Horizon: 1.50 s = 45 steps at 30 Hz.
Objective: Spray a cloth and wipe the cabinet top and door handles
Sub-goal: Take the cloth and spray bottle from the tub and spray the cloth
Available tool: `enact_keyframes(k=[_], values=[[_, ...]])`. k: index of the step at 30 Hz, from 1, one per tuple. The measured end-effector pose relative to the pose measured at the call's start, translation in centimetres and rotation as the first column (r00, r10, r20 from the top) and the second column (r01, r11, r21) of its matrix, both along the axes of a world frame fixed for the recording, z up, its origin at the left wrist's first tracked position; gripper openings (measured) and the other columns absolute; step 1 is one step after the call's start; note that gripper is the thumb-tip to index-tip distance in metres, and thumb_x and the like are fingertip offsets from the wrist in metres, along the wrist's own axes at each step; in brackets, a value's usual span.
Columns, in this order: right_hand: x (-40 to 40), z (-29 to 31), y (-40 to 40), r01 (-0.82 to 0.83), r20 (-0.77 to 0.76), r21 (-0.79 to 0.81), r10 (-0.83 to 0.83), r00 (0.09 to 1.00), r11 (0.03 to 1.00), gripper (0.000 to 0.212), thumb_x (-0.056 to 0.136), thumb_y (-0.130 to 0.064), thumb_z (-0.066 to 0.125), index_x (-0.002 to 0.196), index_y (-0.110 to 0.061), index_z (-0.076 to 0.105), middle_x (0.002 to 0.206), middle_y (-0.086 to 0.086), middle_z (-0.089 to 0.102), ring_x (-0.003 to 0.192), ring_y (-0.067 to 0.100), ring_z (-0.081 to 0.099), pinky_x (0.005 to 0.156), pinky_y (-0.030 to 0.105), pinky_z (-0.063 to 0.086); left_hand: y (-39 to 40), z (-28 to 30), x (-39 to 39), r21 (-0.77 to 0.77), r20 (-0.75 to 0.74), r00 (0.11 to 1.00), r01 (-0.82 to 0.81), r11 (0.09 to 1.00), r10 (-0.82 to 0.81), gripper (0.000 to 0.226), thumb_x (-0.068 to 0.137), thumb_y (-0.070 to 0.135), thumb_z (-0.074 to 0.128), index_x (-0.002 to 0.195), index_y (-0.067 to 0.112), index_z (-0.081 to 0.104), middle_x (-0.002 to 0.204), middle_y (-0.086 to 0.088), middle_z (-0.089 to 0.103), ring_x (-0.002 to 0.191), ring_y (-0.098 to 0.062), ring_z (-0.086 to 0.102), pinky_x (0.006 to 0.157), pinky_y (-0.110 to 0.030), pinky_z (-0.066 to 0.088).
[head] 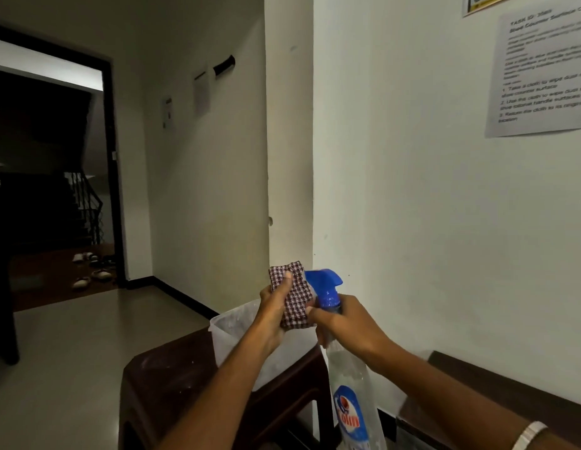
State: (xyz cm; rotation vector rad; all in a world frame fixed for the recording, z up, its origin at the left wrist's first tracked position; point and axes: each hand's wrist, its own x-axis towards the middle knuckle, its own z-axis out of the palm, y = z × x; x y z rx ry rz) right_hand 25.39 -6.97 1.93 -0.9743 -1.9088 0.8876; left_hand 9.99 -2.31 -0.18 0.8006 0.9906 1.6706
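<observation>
Left hand [276, 298] grips folded checked cloth [294, 295]; right hand [342, 323] grips spray bottle [351, 384] neck, blue nozzle [323, 280] touching cloth.

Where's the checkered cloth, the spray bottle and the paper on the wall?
checkered cloth [294, 303], head view, middle of the fold.
spray bottle [351, 401], head view, on its label.
paper [542, 76], head view, printed middle.

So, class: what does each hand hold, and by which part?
Left hand grips the folded checked cloth along its left side; right hand holds the spray bottle at its neck, below the blue head.
</observation>
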Motion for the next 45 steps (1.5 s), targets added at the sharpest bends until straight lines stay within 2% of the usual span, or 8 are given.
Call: enact_keyframes(k=[3,9,12,16,25,31,38,45], values=[[0.1,-0.3,-0.2,0.044,0.017,0.02,-0.044,0.999,0.999,0.019,0.089,-0.031,0.059,0.082,-0.014,0.062,0.062,0.0,0.064,0.058,0.01,0.06,0.067,0.023,0.051,-0.6,0.0,1.0,-0.033,0.059,0.997,0.05,0.998,-0.048,0.051,0.099,0.048,0.035,0.116,0.008,0.062,0.091,-0.01,0.07,0.075,-0.023,0.068,0.057,-0.034,0.054],[1.3,-0.5,-0.6,0.06,0.007,-0.007,-0.059,0.998,0.998,0.012,0.09,-0.031,0.059,0.086,-0.02,0.061,0.078,0.0,0.067,0.074,0.014,0.065,0.07,0.021,0.052,-1.0,-0.9,3.0,-0.054,0.003,1.0,-0.001,0.999,0.001,0.051,0.103,0.044,0.028,0.111,0.012,0.066,0.087,-0.008,0.073,0.079,-0.023,0.069,0.06,-0.032,0.053],[1.9,-1.2,-0.8,0.092,0.037,-0.037,-0.09,0.995,0.995,0.017,0.089,-0.029,0.059,0.098,-0.014,0.063,0.092,0.008,0.069,0.084,0.02,0.066,0.074,0.025,0.053,-1.8,-2.8,5.2,-0.117,0.212,0.966,0.178,0.977,-0.15,0.067,0.096,0.062,0.027,0.106,0.01,0.068,0.092,-0.018,0.075,0.089,-0.033,0.069,0.068,-0.042,0.054],[2.7,-2.7,-1.1,0.121,0.024,-0.066,-0.12,0.992,0.99,0.012,0.087,-0.027,0.06,0.09,-0.015,0.063,0.083,0.007,0.068,0.076,0.015,0.064,0.073,0.028,0.055,-1.9,-5.5,7.0,-0.081,0.378,0.902,0.258,0.963,-0.21,0.07,0.093,0.065,0.032,0.106,0.006,0.067,0.092,-0.02,0.074,0.088,-0.034,0.067,0.064,-0.041,0.055],[3.8,-2.8,-1.5,0.121,0.098,-0.039,-0.116,0.988,0.992,0.015,0.089,-0.024,0.058,0.076,-0.015,0.059,0.058,-0.001,0.061,0.05,0.007,0.058,0.056,0.013,0.05,-0.8,-4.1,6.8,-0.035,0.289,0.949,0.144,0.989,-0.128,0.039,0.097,0.039,0.043,0.101,0.008,0.067,0.074,-0.008,0.073,0.073,-0.025,0.066,0.06,-0.035,0.051],[4.5,-1.6,-1.6,0.166,0.09,-0.012,-0.165,0.982,0.986,0.016,0.089,-0.024,0.057,0.076,-0.014,0.059,0.06,-0.001,0.062,0.052,0.006,0.058,0.054,0.011,0.047,-0.8,-3.5,6.3,0.002,0.237,0.966,0.107,0.994,-0.105,0.044,0.096,0.038,0.044,0.119,0.005,0.063,0.1,-0.015,0.069,0.085,-0.03,0.066,0.065,-0.04,0.053],[4.9,-1.6,-2.9,0.14,0.102,-0.035,-0.136,0.985,0.99,0.014,0.089,-0.026,0.058,0.087,-0.012,0.059,0.064,0.003,0.063,0.054,0.009,0.058,0.059,0.018,0.048,-0.6,-2.4,6.0,0.044,0.282,0.956,0.073,0.996,-0.082,0.043,0.096,0.035,0.045,0.124,0.005,0.06,0.11,-0.019,0.068,0.095,-0.035,0.065,0.089,-0.052,0.051],[5.2,-2.5,-4.3,0.089,0.116,-0.027,-0.085,0.99,0.996,0.012,0.089,-0.025,0.058,0.083,-0.014,0.056,0.063,0.003,0.062,0.054,0.008,0.058,0.062,0.021,0.05,-0.8,-1.6,6.3,0.087,0.286,0.957,0.036,0.996,-0.059,0.038,0.098,0.03,0.044,0.127,0.009,0.057,0.116,-0.019,0.066,0.101,-0.037,0.064,0.095,-0.055,0.049]])
